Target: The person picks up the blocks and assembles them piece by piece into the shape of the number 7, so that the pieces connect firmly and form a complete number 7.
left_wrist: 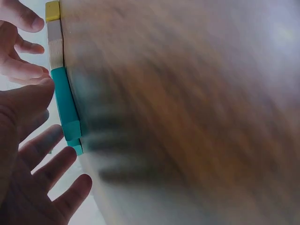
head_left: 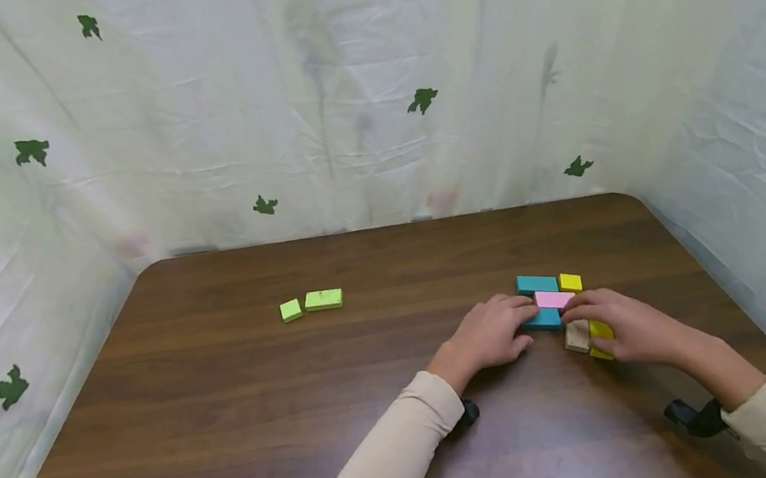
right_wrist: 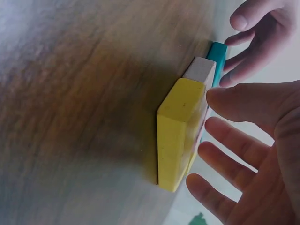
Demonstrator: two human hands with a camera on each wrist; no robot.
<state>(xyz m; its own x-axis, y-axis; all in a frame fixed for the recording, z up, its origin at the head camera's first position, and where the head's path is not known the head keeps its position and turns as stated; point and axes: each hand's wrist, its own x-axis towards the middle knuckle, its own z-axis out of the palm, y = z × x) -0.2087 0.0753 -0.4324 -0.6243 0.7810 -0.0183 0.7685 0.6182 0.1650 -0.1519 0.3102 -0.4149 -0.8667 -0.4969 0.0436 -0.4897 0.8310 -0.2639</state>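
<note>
My left hand (head_left: 487, 333) is at the left side of a flat group of blocks, its fingertips right at the front teal block (head_left: 541, 321). In the left wrist view its fingers are spread and fairly straight. From the right, my right hand (head_left: 634, 328) reaches over a long yellow block (head_left: 600, 339), thumb by its near end and fingers loosely extended along it. Between teal and yellow lies a pale wooden block (head_left: 577, 337). A pink block (head_left: 553, 299), partly covered by fingertips, sits behind them, with another teal block (head_left: 537, 283) and a small yellow block (head_left: 569, 281) at the back.
Two lime-green blocks, a small one (head_left: 291, 311) and a longer one (head_left: 324, 299), lie apart at the back left of the brown wooden table (head_left: 233, 433). White curtains (head_left: 195, 118) with green leaf and bird prints surround the table's back and sides.
</note>
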